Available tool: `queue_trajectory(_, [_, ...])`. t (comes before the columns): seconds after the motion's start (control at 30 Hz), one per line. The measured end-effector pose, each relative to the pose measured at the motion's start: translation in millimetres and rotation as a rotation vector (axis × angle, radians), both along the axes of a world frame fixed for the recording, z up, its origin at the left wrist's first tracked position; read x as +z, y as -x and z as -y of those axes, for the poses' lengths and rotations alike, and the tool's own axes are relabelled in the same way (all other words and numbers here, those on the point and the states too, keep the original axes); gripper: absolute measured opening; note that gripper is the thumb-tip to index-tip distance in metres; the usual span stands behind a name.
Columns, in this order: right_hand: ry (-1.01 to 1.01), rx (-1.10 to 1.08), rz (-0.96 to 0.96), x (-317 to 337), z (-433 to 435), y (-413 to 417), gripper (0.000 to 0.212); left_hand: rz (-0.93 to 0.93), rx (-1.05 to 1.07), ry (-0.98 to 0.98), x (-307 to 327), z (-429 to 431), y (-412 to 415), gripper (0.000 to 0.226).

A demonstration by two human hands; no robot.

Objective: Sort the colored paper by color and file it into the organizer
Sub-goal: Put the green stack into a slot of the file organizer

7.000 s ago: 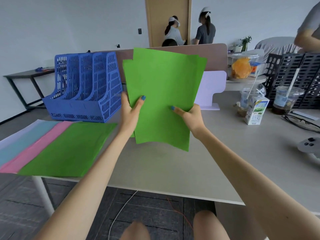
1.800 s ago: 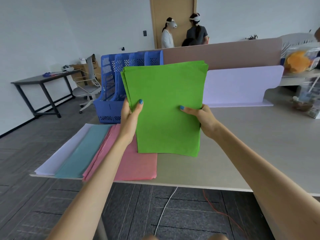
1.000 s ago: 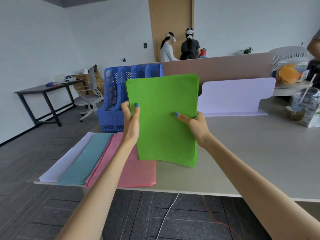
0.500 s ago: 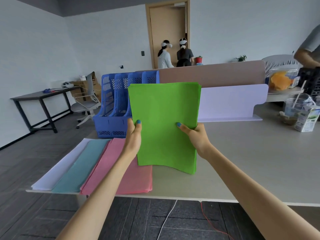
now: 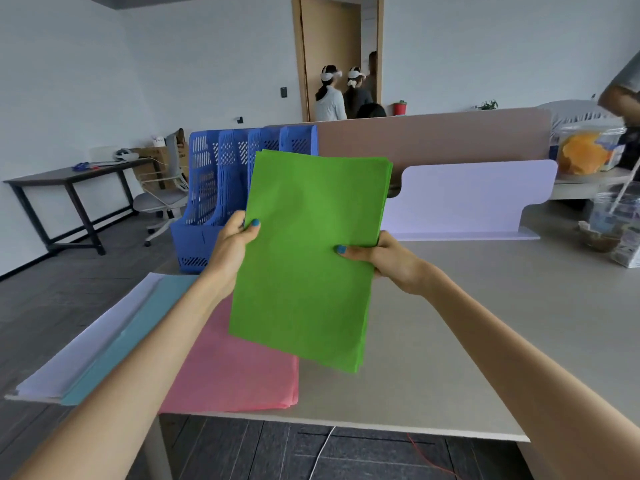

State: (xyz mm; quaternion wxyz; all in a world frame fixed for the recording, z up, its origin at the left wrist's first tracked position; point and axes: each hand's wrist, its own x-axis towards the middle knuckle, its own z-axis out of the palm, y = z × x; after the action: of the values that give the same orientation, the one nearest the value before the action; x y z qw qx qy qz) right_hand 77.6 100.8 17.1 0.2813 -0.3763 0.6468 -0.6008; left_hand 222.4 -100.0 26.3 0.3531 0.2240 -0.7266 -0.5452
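Pink paper [image 5: 235,372], teal paper [image 5: 117,341] and white paper [image 5: 79,355] lie side by side at the tabletop's [image 5: 450,358] near left. Above them, the left hand [image 5: 232,251] and right hand [image 5: 388,261] each pinch a side edge of the green stack [image 5: 311,258], thumbs in front. The stack is held nearly upright, off the tabletop. Behind it stands the blue organizer [image 5: 207,188]. At the far right, the carton's [image 5: 628,247] print is too blurred to read.

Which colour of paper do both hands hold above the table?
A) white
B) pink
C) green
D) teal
C: the left hand and the right hand each grip one side edge of the green paper stack, while the pink paper lies flat on the table.
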Motion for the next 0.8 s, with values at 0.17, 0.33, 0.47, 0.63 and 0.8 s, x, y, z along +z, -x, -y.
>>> queue_trajectory(0.17, [-0.059,0.034,-0.066,-1,28,23,0.016,0.016,-0.005,-0.004,0,41,31,0.060])
queue_trajectory(0.33, [0.019,-0.034,-0.031,4,44,42,0.012,0.007,-0.010,0.086,8,56,57,0.036])
queue_trajectory(0.47, [0.044,-0.110,-0.062,18,54,53,0.015,0.034,0.023,0.159,10,65,74,0.034])
queue_trajectory(0.63, [0.049,-0.300,-0.105,36,74,67,0.014,0.114,-0.008,0.330,0,78,94,0.046])
queue_trajectory(0.8, [0.036,-0.522,-0.279,65,91,76,0.024,0.178,0.009,0.565,5,79,113,0.046])
